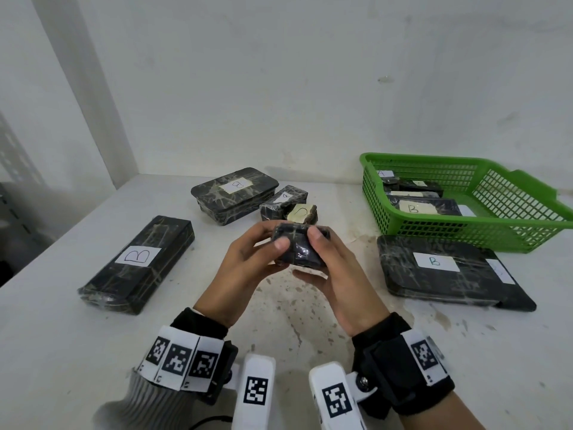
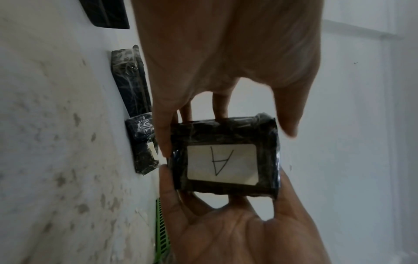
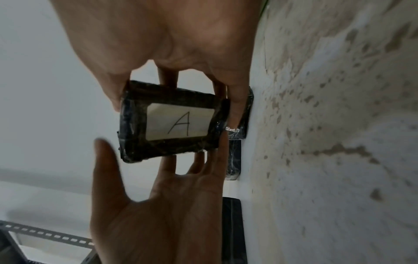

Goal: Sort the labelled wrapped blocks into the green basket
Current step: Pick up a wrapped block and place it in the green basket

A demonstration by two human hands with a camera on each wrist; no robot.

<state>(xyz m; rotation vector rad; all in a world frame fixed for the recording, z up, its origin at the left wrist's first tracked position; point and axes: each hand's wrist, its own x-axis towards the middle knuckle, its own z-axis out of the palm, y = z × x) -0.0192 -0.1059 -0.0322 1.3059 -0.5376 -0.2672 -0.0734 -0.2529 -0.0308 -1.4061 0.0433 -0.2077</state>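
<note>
Above the middle of the table, both hands hold a small black wrapped block (image 1: 299, 248). Its white label reads A in the left wrist view (image 2: 222, 160) and the right wrist view (image 3: 176, 123), and is hidden from the head view. My left hand (image 1: 273, 240) grips the block's left side, thumb on top. My right hand (image 1: 313, 252) grips the right side, thumb on top and fingers underneath. The green basket (image 1: 465, 232) stands at the back right with several wrapped blocks (image 1: 418, 207) inside.
On the table lie a long B block (image 1: 136, 263) at left, a B box (image 1: 235, 193) at the back, two small blocks (image 1: 283, 201) (image 1: 302, 214) just beyond my hands, and a wide B block (image 1: 440, 268) in front of the basket. A wall stands behind.
</note>
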